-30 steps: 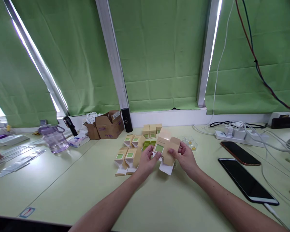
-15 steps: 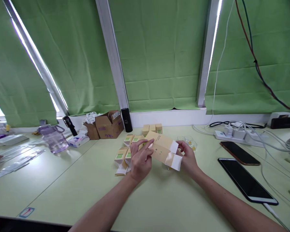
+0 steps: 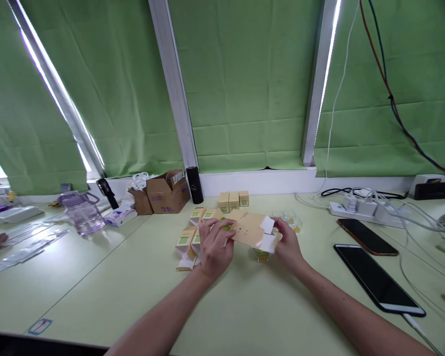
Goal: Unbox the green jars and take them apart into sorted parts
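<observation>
Counter (image 3: 244,306) under left hand (image 3: 215,249) and right hand (image 3: 287,242), fingers of both gripping an open carton (image 3: 249,230).
I see it held over the counter by opposite ends, which I judge steadies its thin card. It partly hides a small clear cup (image 3: 261,256), whose contents I can't make out; right fingertips are partly hidden too.

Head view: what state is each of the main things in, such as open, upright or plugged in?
Carton: in the left hand and right hand, white end flaps unfolded
Cardboard box: top flaps open
Purple bottle: upright, lid on
Black cylinder: upright
Nearer phone: lying flat, screen dark, cable plugged in
Farther phone: lying flat, screen dark
Power strip: plugs inserted
</observation>
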{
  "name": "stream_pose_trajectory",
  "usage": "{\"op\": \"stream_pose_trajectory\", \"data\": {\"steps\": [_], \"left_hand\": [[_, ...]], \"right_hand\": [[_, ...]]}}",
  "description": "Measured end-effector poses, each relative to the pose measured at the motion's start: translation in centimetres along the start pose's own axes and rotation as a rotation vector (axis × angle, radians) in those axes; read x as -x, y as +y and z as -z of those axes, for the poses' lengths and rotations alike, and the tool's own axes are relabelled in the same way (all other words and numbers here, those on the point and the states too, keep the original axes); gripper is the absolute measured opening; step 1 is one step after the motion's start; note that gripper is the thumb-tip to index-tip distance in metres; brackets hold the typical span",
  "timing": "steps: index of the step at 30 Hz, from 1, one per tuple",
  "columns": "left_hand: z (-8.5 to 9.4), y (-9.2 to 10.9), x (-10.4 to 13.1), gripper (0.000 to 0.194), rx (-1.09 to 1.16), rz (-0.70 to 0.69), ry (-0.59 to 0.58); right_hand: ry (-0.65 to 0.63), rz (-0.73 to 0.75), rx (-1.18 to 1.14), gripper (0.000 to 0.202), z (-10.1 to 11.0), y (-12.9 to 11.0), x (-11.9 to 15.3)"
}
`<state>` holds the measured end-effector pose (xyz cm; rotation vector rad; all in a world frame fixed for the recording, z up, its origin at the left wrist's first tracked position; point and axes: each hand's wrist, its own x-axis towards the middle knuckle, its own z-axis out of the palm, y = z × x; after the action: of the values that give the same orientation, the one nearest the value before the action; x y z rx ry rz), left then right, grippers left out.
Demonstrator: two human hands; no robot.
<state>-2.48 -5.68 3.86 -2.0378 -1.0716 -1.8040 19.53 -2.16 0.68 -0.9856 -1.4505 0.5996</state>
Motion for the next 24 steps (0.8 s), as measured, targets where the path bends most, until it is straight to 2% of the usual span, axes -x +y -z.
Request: {"op": "stream_pose_trajectory", "data": {"steps": [2, 5, 9, 12, 15, 19, 22, 24], "left_hand": [[-0.4, 0.2, 0.0, 0.007, 0.088, 0.090, 0.028], [-1.1, 0.5, 0.0, 0.016, 0.252, 0.353, 0.056], [-1.8, 0.5, 0.1, 0.035, 0.554, 0.679, -0.011], [-1.9, 0.5, 0.0, 0.041, 0.651, 0.816, -0.029], [-2.1, 0.5, -0.1, 0.043, 0.676, 0.866, -0.036], [-2.2, 0.6, -0.2, 0.046, 0.729, 0.838, -0.085], [-2.1, 0.6, -0.3, 0.049, 0.701, 0.784, -0.120], [-2.0, 0.6, -0.2, 0.047, 0.650, 0.756, -0.141]], "right_hand": [[-0.016, 0.057, 0.050, 0.022, 0.0, -0.4, 0.0], [-0.063, 0.114, 0.088, 0.025, -0.1, -1.4, 0.1], [-0.172, 0.135, 0.064, 0.031, -0.3, -3.0, 0.2], [-0.227, 0.110, 0.011, 0.027, -0.6, -3.7, 0.2], [-0.249, 0.061, -0.039, 0.019, -0.9, -3.8, -0.2], [-0.253, -0.040, -0.143, 0.018, -1.5, -3.1, -2.1], [-0.150, -0.067, -0.193, 0.025, -1.1, -1.8, -5.4], [-0.022, -0.066, -0.137, 0.035, -0.1, -0.5, -8.2]]}}
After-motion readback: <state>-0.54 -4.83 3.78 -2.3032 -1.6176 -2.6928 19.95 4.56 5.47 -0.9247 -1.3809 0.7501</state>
